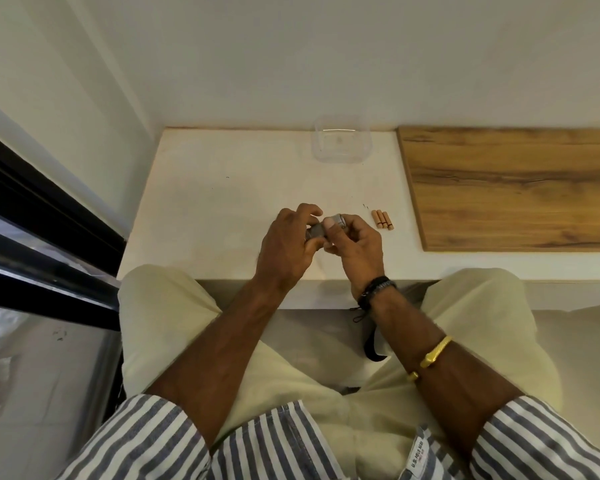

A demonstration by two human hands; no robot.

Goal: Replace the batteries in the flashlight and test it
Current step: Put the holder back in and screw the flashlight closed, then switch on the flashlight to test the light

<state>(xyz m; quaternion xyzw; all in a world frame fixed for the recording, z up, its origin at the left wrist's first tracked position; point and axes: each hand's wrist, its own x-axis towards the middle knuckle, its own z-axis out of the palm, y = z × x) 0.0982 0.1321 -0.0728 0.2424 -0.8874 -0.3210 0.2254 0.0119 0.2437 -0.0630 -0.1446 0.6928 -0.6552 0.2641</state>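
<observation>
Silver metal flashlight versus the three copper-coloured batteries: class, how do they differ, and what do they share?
The silver metal flashlight is grey; the copper-coloured batteries have dark bands. The left hand and right hand grip the flashlight; the batteries lie untouched on the white counter. The flashlight looks thicker than a battery. Both are cylindrical.

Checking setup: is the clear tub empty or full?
Empty: the tub shows only its bare bottom through clear walls; nothing lies inside.

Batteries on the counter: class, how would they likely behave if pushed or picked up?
The batteries are cylinders lying on their sides, so they'd probably roll if pushed. Small and rigid-looking, they should lift easily.
</observation>
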